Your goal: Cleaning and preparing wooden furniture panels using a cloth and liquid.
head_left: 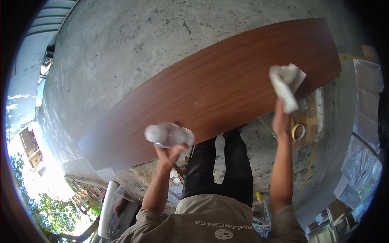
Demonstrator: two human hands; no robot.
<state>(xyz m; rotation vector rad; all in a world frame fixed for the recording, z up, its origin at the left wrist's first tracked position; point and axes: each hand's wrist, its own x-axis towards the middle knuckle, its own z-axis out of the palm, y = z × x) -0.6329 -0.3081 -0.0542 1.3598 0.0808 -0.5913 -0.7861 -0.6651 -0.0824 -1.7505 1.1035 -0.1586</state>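
Note:
My left hand (167,154) is closed around a clear plastic bottle (173,135) with a whitish end, tilted to the left above the near edge of a long brown wood-grain board (219,81). A crumpled white cloth (283,81) is gripped in my right hand (280,121), over the right part of the board. Both hands and what they hold are blurred by motion. Whether the cloth touches the board, I cannot tell. The board slants across the view from lower left to upper right, and its surface looks smooth and a little shiny at the left.
A yellowish tape roll (293,133) lies on a cardboard piece (313,117) beside my right forearm. Plastic-wrapped stacks (360,162) stand along the right side. A white roll (106,214) is at lower left. Grey concrete floor (121,44) surrounds the board. My legs are at its near edge.

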